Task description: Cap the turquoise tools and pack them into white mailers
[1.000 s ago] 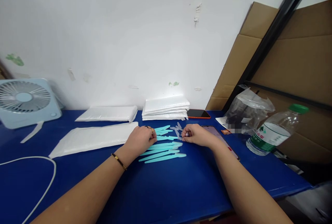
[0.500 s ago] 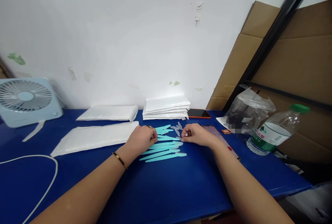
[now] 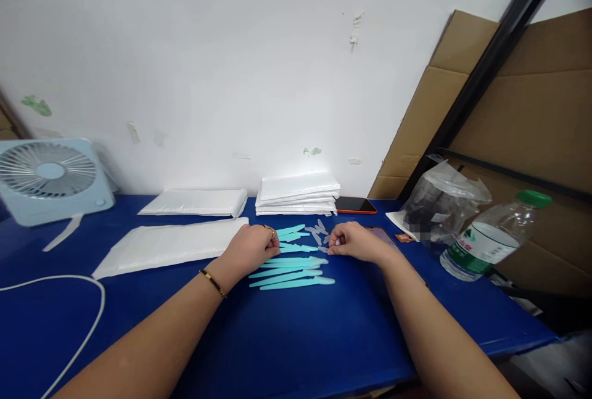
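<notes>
Several thin turquoise sticks [image 3: 297,283] with slim blade-like ends lie side by side on the blue table. My left hand [image 3: 254,243] is pinched over the handle ends of the upper turquoise pieces. To the right, my right hand [image 3: 346,240] has its fingers pressed together at a small translucent cap [image 3: 324,250], close to the tip of a turquoise stick. More small translucent caps [image 3: 316,237] lie loosely just left of my right fingers. Shorter-looking turquoise pieces [image 3: 291,229] lie behind the row, their left parts hidden by my left hand.
White flat packets [image 3: 171,248] lie left, with a white stack [image 3: 298,192] at the wall. A fan [image 3: 50,171] and cable [image 3: 99,300] are at far left. Phones [image 3: 355,204], a plastic bag [image 3: 444,201] and a bottle [image 3: 490,238] are on the right.
My right hand has shifted slightly right, and a gap now shows between the turquoise tip and its fingers. More translucent caps are visible beside it. The view has shifted slightly.
</notes>
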A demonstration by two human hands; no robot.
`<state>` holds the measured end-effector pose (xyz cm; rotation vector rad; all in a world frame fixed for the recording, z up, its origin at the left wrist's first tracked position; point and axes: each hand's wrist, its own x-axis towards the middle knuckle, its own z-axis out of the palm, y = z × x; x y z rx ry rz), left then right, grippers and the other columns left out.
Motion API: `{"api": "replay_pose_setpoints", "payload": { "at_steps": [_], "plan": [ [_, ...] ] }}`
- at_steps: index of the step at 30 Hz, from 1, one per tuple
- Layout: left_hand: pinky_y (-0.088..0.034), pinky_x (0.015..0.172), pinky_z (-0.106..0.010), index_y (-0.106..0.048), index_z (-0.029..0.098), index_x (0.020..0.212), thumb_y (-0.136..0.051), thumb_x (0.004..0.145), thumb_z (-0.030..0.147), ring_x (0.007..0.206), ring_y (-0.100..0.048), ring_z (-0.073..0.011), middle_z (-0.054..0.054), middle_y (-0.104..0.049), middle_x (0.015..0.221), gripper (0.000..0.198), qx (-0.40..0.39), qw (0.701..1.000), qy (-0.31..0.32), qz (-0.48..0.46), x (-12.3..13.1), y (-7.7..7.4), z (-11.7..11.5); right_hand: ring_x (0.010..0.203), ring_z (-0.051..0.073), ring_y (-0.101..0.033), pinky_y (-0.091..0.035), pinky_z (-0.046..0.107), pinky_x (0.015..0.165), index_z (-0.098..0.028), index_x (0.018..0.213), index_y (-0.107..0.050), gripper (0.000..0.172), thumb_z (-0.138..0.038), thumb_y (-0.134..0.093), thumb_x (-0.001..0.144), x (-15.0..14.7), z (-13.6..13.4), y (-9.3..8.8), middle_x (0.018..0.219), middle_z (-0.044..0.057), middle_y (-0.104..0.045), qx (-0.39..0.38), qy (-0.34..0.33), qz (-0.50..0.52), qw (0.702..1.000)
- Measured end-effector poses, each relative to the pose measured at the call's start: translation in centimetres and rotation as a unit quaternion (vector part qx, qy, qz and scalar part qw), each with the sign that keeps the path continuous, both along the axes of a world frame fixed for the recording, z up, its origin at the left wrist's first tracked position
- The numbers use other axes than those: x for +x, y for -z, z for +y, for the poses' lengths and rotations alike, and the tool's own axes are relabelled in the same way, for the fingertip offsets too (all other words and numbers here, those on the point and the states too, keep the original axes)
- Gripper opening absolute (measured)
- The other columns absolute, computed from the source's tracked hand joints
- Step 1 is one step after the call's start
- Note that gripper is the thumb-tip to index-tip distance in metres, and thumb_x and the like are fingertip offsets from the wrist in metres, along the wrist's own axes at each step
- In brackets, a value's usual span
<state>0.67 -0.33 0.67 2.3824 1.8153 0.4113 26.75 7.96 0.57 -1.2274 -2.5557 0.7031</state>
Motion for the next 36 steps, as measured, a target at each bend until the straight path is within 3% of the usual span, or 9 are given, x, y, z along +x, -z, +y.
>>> {"api": "replay_pose_setpoints", "payload": {
  "at_steps": [12, 17, 22, 28, 32, 36],
  "plan": [
    [-0.033, 0.062, -0.026, -0.064, 0.023, 0.07, -0.053, 0.077, 0.031, 0.065, -0.057, -0.0139, 0.002, -0.067, 0.072, 0.016, 0.011, 0.999, 0.012, 0.028, 0.4, 0.1, -0.1, 0.062, 0.013, -0.056, -0.037, 0.021, 0.053, -0.018, 0.073, -0.066, 0.019, -0.036, -0.068, 0.067, -0.8, -0.2, 0.3, 0.071, 0.0, -0.067, -0.014, -0.041, 0.02, 0.999],
    [-0.033, 0.059, -0.025, -0.065, 0.023, 0.071, -0.054, 0.076, 0.03, 0.064, -0.057, -0.0133, 0.002, -0.067, 0.074, 0.014, -0.004, 1.0, 0.003, 0.026, 0.3, -0.2, -0.3, 0.064, 0.013, -0.058, -0.038, 0.021, 0.053, -0.017, 0.072, -0.067, 0.02, -0.035, -0.07, 0.064, 0.1, -0.1, -0.4, 0.073, 0.001, -0.068, -0.026, -0.012, 0.011, 1.0],
    [-0.035, 0.062, -0.025, -0.065, 0.022, 0.07, -0.053, 0.076, 0.031, 0.066, -0.058, -0.0137, 0.001, -0.067, 0.074, 0.016, 0.003, 0.999, 0.001, 0.034, 0.4, -0.4, -0.4, 0.062, 0.013, -0.057, -0.037, 0.021, 0.052, -0.017, 0.073, -0.068, 0.022, -0.037, -0.07, 0.064, -0.3, -0.2, -0.1, 0.069, 0.001, -0.067, -0.032, -0.029, 0.019, 0.999],
    [-0.038, 0.062, -0.023, -0.065, 0.022, 0.074, -0.054, 0.077, 0.027, 0.067, -0.058, -0.0133, 0.002, -0.067, 0.074, 0.013, -0.03, 0.998, 0.052, -0.003, 1.2, 0.1, -0.4, 0.061, 0.014, -0.056, -0.038, 0.022, 0.052, -0.017, 0.07, -0.069, 0.02, -0.037, -0.069, 0.067, -1.0, -0.6, 0.2, 0.067, 0.001, -0.066, -0.036, -0.073, 0.03, 0.996],
    [-0.038, 0.071, -0.026, -0.067, 0.023, 0.084, -0.049, 0.082, 0.028, 0.081, -0.058, -0.0162, -0.001, -0.066, 0.088, 0.018, 0.03, 0.998, 0.058, 0.019, 1.5, 0.2, -0.7, 0.073, 0.015, -0.058, -0.043, 0.025, 0.065, -0.02, 0.087, -0.071, 0.017, -0.027, -0.058, 0.079, -0.7, -0.2, 0.0, 0.085, 0.005, -0.064, 0.06, -0.077, 0.077, 0.992],
    [-0.037, 0.072, -0.03, -0.067, 0.025, 0.092, -0.039, 0.087, 0.025, 0.086, -0.055, -0.0182, -0.003, -0.063, 0.096, 0.028, 0.072, 0.993, 0.058, 0.078, 1.6, 0.0, -1.0, 0.095, 0.018, -0.054, -0.041, 0.03, 0.084, -0.026, 0.1, -0.068, 0.027, -0.015, -0.054, 0.08, -0.7, 0.7, 0.6, 0.104, 0.006, -0.057, 0.152, -0.106, 0.056, 0.981]
  ]
}}
